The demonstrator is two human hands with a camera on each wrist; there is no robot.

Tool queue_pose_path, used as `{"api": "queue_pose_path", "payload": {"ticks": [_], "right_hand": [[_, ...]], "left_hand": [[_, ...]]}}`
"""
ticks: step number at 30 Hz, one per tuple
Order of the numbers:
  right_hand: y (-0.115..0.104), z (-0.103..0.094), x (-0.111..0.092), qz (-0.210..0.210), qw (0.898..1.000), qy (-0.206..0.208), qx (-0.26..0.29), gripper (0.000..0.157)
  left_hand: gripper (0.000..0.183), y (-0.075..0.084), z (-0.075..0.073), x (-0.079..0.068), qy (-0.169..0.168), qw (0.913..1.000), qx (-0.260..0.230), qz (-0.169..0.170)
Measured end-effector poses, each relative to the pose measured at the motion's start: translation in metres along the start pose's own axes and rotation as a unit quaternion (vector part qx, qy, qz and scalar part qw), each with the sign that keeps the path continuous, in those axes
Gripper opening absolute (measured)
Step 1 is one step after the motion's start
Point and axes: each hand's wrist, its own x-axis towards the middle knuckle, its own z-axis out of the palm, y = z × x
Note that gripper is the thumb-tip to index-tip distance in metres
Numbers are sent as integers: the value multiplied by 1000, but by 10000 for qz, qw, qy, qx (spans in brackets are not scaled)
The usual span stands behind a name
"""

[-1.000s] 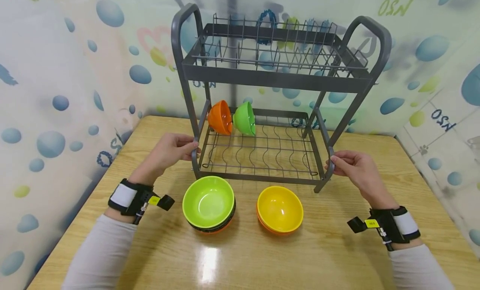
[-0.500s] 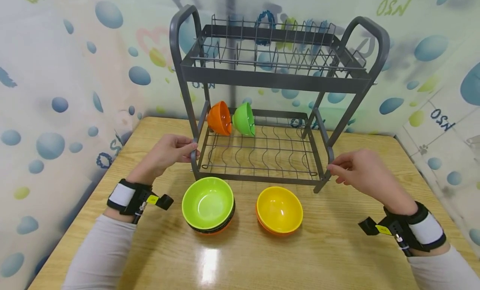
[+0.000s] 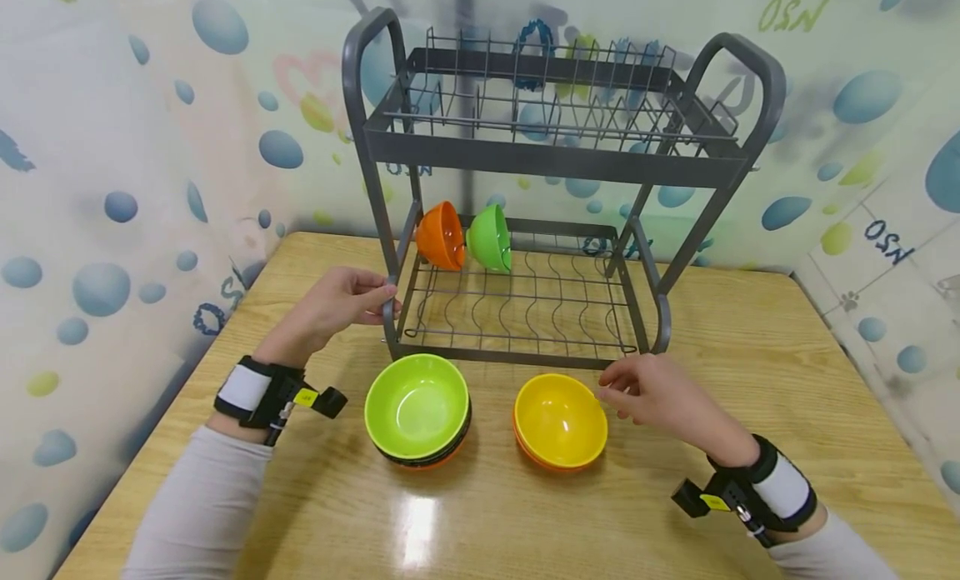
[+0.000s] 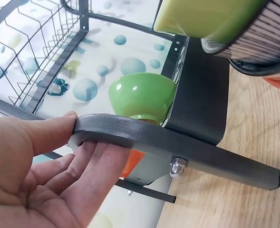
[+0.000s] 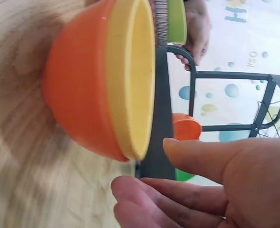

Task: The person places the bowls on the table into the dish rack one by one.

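Racking looks begun: orange bowl [image 3: 438,237] and green bowl [image 3: 487,239] stand beyond the left hand [image 3: 341,303], which grips the rack [image 3: 555,161]; lime stack [image 3: 417,407], yellow stack [image 3: 559,420] remain left of the right hand [image 3: 660,397], fingers apart.

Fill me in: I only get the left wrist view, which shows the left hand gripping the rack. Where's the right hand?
Observer: In the head view, the right hand is next to the right-hand rim of the yellow bowl.
Operator: Is that bowl on its own, or stacked?
Observer: Stacked: the right wrist view shows it nested in an orange bowl.
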Motion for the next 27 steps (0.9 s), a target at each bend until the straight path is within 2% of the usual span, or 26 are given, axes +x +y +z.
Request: {"api": "queue_pose_path", "payload": {"ticks": [5, 11, 16, 21, 27], "right_hand": [[0, 12, 7, -263, 9996, -8, -42, 25], [-1, 20, 14, -639, 9968, 185, -437, 20], [-3, 23, 16, -640, 9961, 242, -565, 15], [-4, 24, 17, -810, 9928, 400, -781, 10], [-10, 23, 18, -842, 9888, 575, -1089, 11]], "left_hand": [[37, 0, 0, 0, 22, 10000, -56, -18], [37, 1, 0, -1, 13, 10000, -59, -7], [36, 0, 1, -2, 39, 10000, -30, -47], [36, -1, 1, -3, 45, 10000, -9, -13], [36, 1, 1, -2, 48, 10000, 15, 50]]}}
